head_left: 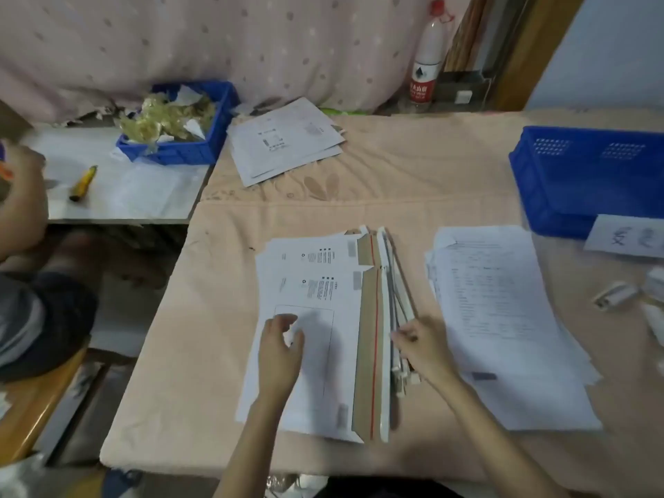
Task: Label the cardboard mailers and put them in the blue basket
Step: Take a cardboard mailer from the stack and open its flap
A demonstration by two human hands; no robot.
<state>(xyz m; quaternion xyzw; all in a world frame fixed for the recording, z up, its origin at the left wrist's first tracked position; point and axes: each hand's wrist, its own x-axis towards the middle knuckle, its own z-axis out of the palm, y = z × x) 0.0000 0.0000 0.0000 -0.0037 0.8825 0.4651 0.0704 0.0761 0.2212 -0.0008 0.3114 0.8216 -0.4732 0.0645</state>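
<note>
While over the mailer stack (312,339), left hand (280,348) loosely curled, right hand (422,345) fingers pinching its edge.

Two blue plastic crates: one at far left (215,138) holding crumpled scraps, one at right (575,181). Two bare hands of the wearer, left hand (280,350) and right hand (422,346). Three stacks of flat white items: the near stack of white cardboard mailers (316,282), its count not resolvable; a far stack of white mailers (284,142); a stack of printed paper sheets (503,318). One yellow utility knife (83,183). One clear plastic bottle with red cap (427,55).
</note>
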